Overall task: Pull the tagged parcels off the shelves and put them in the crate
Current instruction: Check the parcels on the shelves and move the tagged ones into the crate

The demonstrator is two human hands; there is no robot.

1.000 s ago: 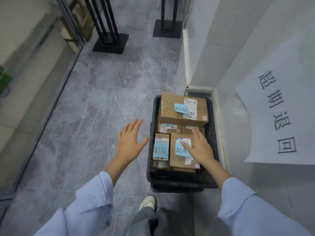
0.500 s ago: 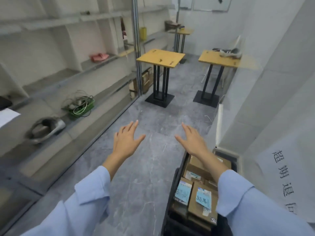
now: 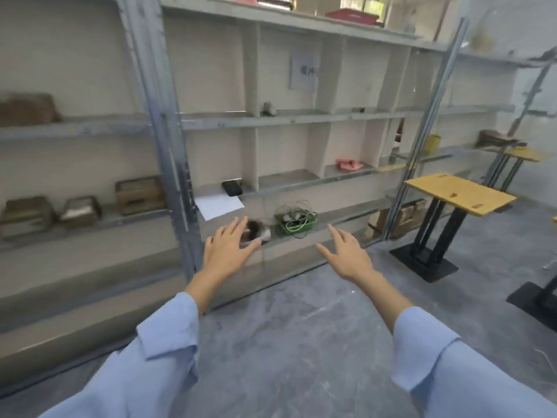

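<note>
I have my left hand point(image 3: 229, 251) and right hand point(image 3: 346, 255) raised before the shelves point(image 3: 271, 119), each grip spread wide and empty — blurred brown parcels point(image 3: 137, 195) sit on the left shelf, well apart from both hands.

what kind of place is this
Probably a parcel storeroom or pickup point: long metal shelving split into bays, cardboard parcels on the left shelves, and a bare grey floor with small yellow-topped tables.
</note>
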